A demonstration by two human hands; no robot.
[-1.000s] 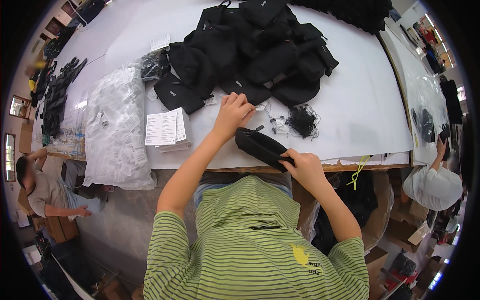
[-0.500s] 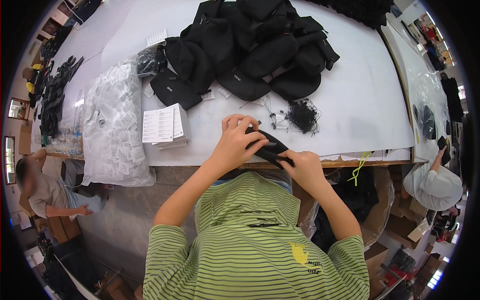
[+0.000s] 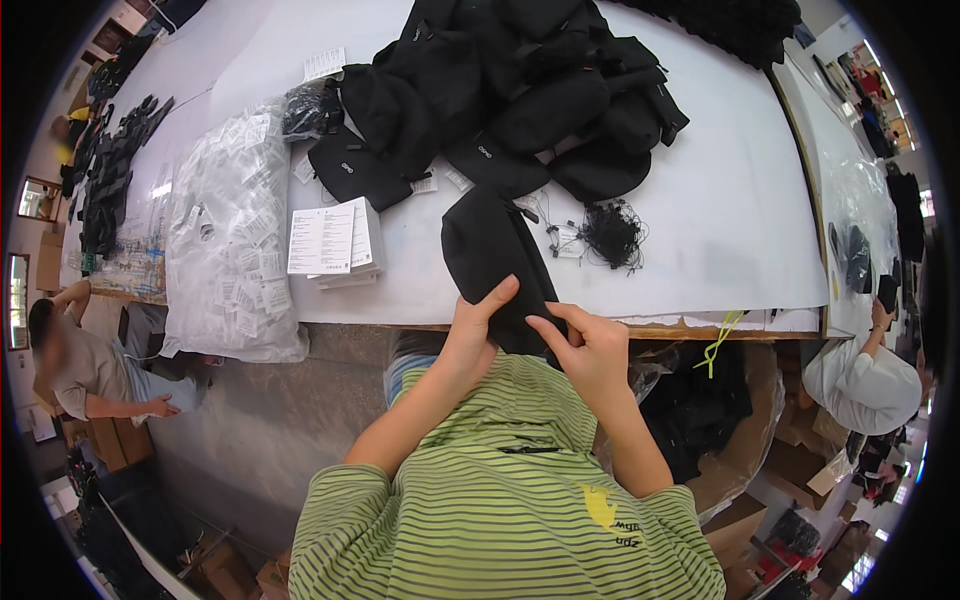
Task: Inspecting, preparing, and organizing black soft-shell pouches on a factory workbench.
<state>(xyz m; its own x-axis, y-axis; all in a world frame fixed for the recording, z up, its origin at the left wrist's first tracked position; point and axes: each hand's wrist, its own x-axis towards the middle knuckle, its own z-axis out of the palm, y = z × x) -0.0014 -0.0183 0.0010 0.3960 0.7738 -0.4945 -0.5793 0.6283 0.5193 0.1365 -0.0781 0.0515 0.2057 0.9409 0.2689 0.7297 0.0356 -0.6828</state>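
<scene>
At the table's front edge I hold a black fabric pouch point(image 3: 488, 245), its rounded end pointing away from me over the white tabletop. My left hand point(image 3: 474, 330) is closed around its near left side, thumb lying on top. My right hand point(image 3: 592, 345) pinches the near right edge between thumb and fingers. Just beyond lies a heap of similar black pouches point(image 3: 470, 85). Right of the held pouch sits a tangle of thin black cords point(image 3: 611, 235). To its left is a stack of white printed cards point(image 3: 335, 240).
A large clear bag of white tags point(image 3: 228, 235) fills the table's left part, its near end overhanging the edge. Below the table at right stands an open carton point(image 3: 755, 430) with black goods. One person point(image 3: 100, 370) is at far left, another point(image 3: 865, 375) at far right.
The pouch has turned from lying folded and slanted to standing lengthwise, broad side up. Both hands have come nearer my body, and the left hand has moved from above the pouch to its near side.
</scene>
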